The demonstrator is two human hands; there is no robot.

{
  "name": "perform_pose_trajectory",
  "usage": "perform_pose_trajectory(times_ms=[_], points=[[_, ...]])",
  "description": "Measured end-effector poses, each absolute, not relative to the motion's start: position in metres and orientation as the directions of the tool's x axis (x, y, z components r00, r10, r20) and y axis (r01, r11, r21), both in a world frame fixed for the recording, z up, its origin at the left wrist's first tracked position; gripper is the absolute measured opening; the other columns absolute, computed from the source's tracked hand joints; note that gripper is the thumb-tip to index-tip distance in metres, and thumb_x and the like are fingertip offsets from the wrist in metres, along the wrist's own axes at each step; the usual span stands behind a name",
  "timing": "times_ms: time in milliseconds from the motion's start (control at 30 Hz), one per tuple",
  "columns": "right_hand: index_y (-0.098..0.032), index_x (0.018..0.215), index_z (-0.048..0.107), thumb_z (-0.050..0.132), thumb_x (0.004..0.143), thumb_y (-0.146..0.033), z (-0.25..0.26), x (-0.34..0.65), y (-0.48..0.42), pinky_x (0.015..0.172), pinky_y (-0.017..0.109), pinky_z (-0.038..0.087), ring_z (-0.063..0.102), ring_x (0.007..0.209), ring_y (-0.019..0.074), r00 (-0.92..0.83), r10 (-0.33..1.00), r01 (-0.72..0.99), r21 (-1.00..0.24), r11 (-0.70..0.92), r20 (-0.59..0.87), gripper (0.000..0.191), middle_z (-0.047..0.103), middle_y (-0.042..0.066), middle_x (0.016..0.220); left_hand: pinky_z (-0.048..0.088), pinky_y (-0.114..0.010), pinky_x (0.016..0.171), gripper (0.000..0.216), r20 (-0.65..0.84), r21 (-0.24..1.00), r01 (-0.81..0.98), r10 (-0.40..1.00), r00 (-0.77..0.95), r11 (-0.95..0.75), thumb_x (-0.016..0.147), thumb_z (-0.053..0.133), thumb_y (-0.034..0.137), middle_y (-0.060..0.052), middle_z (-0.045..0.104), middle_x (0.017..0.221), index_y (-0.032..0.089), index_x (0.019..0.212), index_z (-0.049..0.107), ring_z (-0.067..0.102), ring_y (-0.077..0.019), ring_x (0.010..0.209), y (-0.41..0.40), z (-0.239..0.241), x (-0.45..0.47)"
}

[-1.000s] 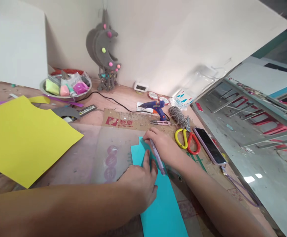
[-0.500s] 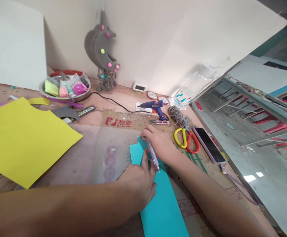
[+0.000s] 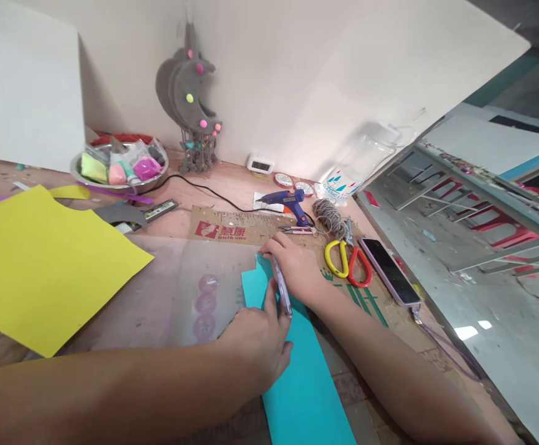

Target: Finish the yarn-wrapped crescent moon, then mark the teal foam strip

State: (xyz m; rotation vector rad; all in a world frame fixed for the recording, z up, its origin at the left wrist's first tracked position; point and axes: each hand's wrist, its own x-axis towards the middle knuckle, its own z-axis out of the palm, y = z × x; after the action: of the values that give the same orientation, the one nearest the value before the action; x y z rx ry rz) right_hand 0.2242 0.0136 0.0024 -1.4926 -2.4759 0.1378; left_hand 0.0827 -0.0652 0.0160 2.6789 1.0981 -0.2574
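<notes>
A turquoise paper strip (image 3: 304, 383) lies on the table in front of me, running toward its near edge. My left hand (image 3: 258, 340) rests on the strip with its fingers stretched forward and pressed down on the paper. My right hand (image 3: 297, 269) is closed around a pale purple pen (image 3: 281, 290), whose tip meets the strip's far end near a notched corner.
A large yellow sheet (image 3: 42, 266) lies at the left. A bowl of clay packets (image 3: 118, 167), a blue glue gun (image 3: 288, 201), twine (image 3: 331, 216), yellow and red scissors (image 3: 348, 262) and a phone (image 3: 387, 271) sit around the cardboard mat (image 3: 225, 228). A grey moon ornament (image 3: 190, 99) hangs by the wall.
My right hand with the pen has slid slightly left along the strip's far end. My left hand stays pressed on the paper.
</notes>
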Motion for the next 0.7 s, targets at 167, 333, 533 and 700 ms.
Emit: perform_pose_trajectory(times_ms=[167, 333, 533, 700], points=[[-0.02, 0.101, 0.061, 0.049, 0.091, -0.033, -0.001, 0.24, 0.027, 0.086, 0.035, 0.042, 0.057, 0.1, 0.0222, -0.275, 0.897, 0.829, -0.388, 0.404, 0.346, 0.02, 0.061, 0.008, 0.106, 0.051, -0.037, 0.046, 0.066, -0.17, 0.109, 0.713, 0.693, 0.7, -0.693, 0.087, 0.043, 0.047, -0.028, 0.022, 0.146, 0.01, 0.142, 0.037, 0.067, -0.0262, 0.058, -0.068, 0.008, 0.081], [-0.021, 0.112, 0.051, 0.019, 0.096, -0.052, 0.011, 0.241, 0.017, 0.084, 0.038, 0.049, 0.063, 0.098, 0.0196, -0.256, 0.962, 0.368, -0.911, 0.187, 0.094, 0.047, 0.063, 0.01, 0.113, 0.052, -0.038, 0.046, 0.067, -0.164, 0.103, 0.729, 0.711, 0.684, -0.677, 0.087, 0.043, 0.049, -0.027, 0.022, 0.145, 0.011, 0.141, 0.038, 0.067, -0.0264, 0.058, -0.069, 0.003, 0.083], [-0.022, 0.106, 0.048, 0.029, 0.093, -0.05, -0.002, 0.23, 0.011, 0.076, 0.033, 0.049, 0.06, 0.092, 0.0175, -0.2, 0.969, 0.175, -0.967, 0.183, 0.147, 0.037, 0.061, 0.008, 0.104, 0.052, -0.036, 0.046, 0.067, -0.144, 0.093, 0.723, 0.709, 0.69, -0.685, 0.087, 0.043, 0.049, -0.027, 0.022, 0.144, 0.01, 0.141, 0.039, 0.067, -0.0246, 0.057, -0.071, 0.001, 0.084], [-0.022, 0.085, 0.048, 0.043, 0.09, -0.032, -0.009, 0.231, 0.02, 0.048, 0.022, 0.032, 0.039, 0.049, 0.0097, -0.17, 0.974, 0.335, -0.921, 0.2, 0.15, 0.012, 0.04, -0.006, 0.056, 0.051, -0.035, 0.045, 0.066, -0.151, 0.087, 0.727, 0.712, 0.686, -0.681, 0.088, 0.042, 0.049, -0.027, 0.021, 0.144, 0.01, 0.141, 0.039, 0.067, -0.0246, 0.057, -0.071, -0.001, 0.084]])
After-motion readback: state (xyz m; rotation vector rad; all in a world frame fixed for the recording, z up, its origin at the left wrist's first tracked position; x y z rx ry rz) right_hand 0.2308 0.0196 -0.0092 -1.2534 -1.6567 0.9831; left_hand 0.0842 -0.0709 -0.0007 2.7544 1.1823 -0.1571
